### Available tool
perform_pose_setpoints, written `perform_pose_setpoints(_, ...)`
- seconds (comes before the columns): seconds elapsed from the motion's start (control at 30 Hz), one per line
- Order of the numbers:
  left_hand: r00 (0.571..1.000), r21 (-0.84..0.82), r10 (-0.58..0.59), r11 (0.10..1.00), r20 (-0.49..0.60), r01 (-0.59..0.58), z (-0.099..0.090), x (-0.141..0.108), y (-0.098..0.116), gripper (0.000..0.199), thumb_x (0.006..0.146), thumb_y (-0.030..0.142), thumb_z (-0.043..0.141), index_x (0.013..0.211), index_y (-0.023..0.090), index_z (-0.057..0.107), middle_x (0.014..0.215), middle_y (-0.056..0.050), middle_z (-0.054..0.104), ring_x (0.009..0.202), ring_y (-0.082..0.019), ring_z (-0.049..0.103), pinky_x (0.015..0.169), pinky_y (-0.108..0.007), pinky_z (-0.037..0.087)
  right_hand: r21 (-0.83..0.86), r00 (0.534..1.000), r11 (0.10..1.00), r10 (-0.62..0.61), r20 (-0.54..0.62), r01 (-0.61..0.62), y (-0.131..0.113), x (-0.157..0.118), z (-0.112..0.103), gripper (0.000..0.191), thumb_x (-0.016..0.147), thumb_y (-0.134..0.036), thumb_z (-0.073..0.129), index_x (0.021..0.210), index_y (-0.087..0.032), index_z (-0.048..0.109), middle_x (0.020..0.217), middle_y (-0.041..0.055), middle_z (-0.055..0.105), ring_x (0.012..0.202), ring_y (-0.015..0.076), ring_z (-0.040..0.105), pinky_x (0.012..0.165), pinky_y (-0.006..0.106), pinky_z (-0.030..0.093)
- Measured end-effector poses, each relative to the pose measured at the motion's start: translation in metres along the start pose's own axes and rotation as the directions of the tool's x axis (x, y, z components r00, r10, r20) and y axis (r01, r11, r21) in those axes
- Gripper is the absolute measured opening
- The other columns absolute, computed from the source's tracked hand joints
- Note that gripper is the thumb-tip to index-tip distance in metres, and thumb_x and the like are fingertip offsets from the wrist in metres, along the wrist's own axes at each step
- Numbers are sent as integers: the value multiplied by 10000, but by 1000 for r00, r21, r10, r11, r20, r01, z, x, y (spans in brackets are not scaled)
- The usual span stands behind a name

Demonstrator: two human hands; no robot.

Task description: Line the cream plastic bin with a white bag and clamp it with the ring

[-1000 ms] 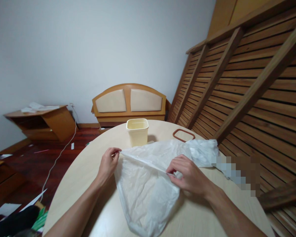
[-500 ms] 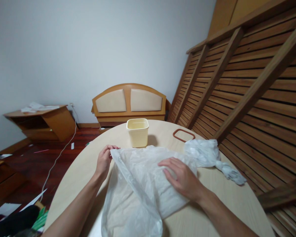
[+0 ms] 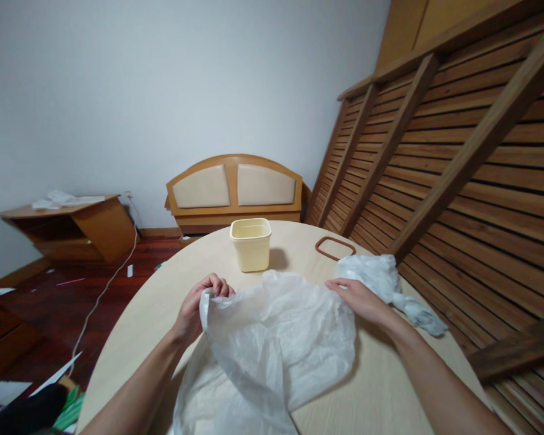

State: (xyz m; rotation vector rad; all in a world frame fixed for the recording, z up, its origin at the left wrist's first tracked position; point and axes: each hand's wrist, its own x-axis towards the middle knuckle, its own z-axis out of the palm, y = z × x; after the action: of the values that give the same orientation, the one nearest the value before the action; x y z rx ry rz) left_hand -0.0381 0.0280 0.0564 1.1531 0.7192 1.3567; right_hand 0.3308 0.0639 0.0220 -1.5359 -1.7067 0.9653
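Note:
A thin, translucent white plastic bag lies spread and crumpled over the near part of the round table. My left hand is closed on its upper left edge, fingers curled over the plastic. At the bag's upper right edge is my right hand, with thumb and fingers pinched together on the film. Just beyond the bag stands a small cream-coloured bin, upright, its open top showing no liner. A brown rounded-rectangle ring lies flat to the right of the bin.
A knotted bundle of white plastic bags rests on the table by my right forearm. Wooden slatted panels lean close along the right. A headboard stands behind, and a low cabinet and a cable are at left.
My right hand has gone from lying open on the bag's middle to pinching its upper right edge. My left hand has curled further over its edge, and the bag's top is lifted and bunched.

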Motion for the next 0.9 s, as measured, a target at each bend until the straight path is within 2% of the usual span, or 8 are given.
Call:
perform_pose_setpoints(0.2, 996, 14, 42, 999, -84, -41, 1, 2, 0, 345, 749, 520, 643, 650, 206, 538, 653, -10, 516, 770, -229, 591, 806, -412, 491, 82, 947, 996, 0, 320, -28, -7, -15, 7, 581, 789, -414, 710, 1311, -171, 637, 847, 41, 743, 736, 197, 686, 657, 305, 531)
perform_pose_setpoints(0.37, 981, -98, -10, 995, -196, -10, -11, 8, 1, 348, 729, 521, 728, 738, 201, 593, 618, 22, 499, 761, -210, 612, 756, -348, 504, 13, 762, 998, -54, 645, 60, -24, -29, 2, 242, 807, -385, 683, 900, -173, 756, 695, -15, 645, 575, 111, 535, 554, 229, 399)
perform_pose_setpoints(0.43, 981, -116, -42, 993, -189, 20, -15, 9, -1, 344, 687, 462, 796, 786, 199, 599, 653, 24, 539, 740, -186, 613, 704, -298, 492, -13, 805, 995, -72, 589, 99, -28, -28, 5, 290, 864, -411, 613, 744, -165, 710, 598, -24, 579, 534, 108, 490, 535, 235, 368)
perform_pose_setpoints(0.53, 990, -34, -75, 997, -117, 72, -19, 10, -7, 366, 652, 401, 852, 821, 197, 599, 703, 12, 603, 678, -155, 600, 619, -246, 457, -8, 959, 984, -169, 229, 176, -25, -18, 17, 330, 905, -420, 545, 707, -172, 636, 638, -3, 604, 591, 132, 539, 585, 257, 411)
perform_pose_setpoints(0.63, 999, 63, -51, 997, -16, 52, -19, 8, -13, 380, 643, 393, 873, 818, 193, 602, 710, 3, 615, 657, -150, 599, 588, -234, 441, -34, 977, 978, -209, -44, 208, -15, -6, 34, 313, 924, -432, 524, 891, -159, 673, 827, 58, 707, 768, 188, 647, 715, 306, 488)
perform_pose_setpoints(0.7, 998, 73, -21, 997, 54, 17, -16, 6, -15, 391, 639, 392, 887, 828, 192, 610, 694, 4, 601, 689, -163, 615, 616, -243, 455, -69, 978, 977, -206, -38, 203, -10, -3, 42, 336, 930, -425, 527, 1025, -146, 689, 923, 89, 738, 833, 212, 678, 769, 340, 514)
perform_pose_setpoints(0.8, 992, 56, -4, 998, 126, -3, -11, 2, -14, 372, 640, 336, 902, 825, 190, 615, 683, 12, 581, 707, -159, 618, 667, -254, 475, -131, 959, 951, -271, 79, 279, -9, -7, 47, 366, 923, -391, 563, 1172, -152, 687, 1106, 126, 737, 993, 240, 681, 911, 399, 510)
perform_pose_setpoints(0.9, 994, 53, -10, 999, 104, 5, -5, 0, -12, 359, 622, 277, 912, 785, 185, 605, 684, 21, 571, 678, -134, 597, 640, -232, 469, -201, 917, 899, -356, 177, 388, -12, -14, 47, 408, 880, -346, 634, 1252, -185, 679, 1239, 131, 697, 1154, 265, 620, 1040, 454, 440)
